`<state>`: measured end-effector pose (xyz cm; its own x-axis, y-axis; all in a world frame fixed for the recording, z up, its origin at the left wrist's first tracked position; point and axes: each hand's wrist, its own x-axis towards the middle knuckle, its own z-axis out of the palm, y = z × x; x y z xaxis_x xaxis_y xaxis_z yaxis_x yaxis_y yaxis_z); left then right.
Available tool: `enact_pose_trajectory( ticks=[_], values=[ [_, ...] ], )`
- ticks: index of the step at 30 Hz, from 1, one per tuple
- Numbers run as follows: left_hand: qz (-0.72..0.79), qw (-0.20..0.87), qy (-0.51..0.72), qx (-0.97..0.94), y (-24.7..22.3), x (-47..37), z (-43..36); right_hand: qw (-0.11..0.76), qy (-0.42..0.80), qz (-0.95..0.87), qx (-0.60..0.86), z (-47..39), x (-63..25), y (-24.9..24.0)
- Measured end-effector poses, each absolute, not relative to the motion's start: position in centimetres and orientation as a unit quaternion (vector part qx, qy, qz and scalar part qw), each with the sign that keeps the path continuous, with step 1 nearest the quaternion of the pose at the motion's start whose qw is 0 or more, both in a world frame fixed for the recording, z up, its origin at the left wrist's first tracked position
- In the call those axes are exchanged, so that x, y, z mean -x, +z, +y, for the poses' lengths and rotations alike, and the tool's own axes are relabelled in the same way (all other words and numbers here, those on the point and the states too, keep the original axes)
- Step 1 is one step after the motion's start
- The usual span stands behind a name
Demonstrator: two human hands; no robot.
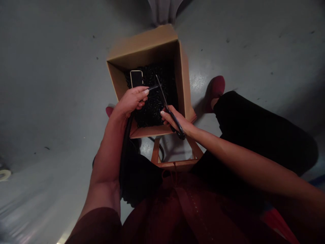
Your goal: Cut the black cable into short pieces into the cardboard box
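Observation:
My left hand (pixel 134 100) pinches a thin black ribbed tube (pixel 153 87) near its end, above a cardboard box (pixel 186 81). The tube seems to run back along my left forearm. My right hand (pixel 174 118) is closed around the handles of a pair of scissors (pixel 163 95), whose blades point away from me and meet the tube's free end. How far apart the blades are, I cannot tell. Below both hands, many small black pieces (pixel 152 113) fill the lower part of the box.
A phone (pixel 136 78) with a light rim lies on the black pieces. Under the near side of the box is a wooden stool frame (pixel 177 165). A grey, leg-like object (pixel 165 12) stands beyond the box. A roll of tape (pixel 4 175) is on the floor at far left.

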<state>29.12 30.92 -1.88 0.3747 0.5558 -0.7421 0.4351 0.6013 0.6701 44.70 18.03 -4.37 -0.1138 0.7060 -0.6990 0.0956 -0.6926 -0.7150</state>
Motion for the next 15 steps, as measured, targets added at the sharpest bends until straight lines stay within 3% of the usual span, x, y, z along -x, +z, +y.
enact_pose_trajectory(
  ticks=[15],
  values=[
    [0.528, 0.704, 0.0, -0.475, -1.99, -29.12, 30.56, 0.201, 0.669, -0.339, 0.63, 18.26, -45.1, -4.03]
  ],
)
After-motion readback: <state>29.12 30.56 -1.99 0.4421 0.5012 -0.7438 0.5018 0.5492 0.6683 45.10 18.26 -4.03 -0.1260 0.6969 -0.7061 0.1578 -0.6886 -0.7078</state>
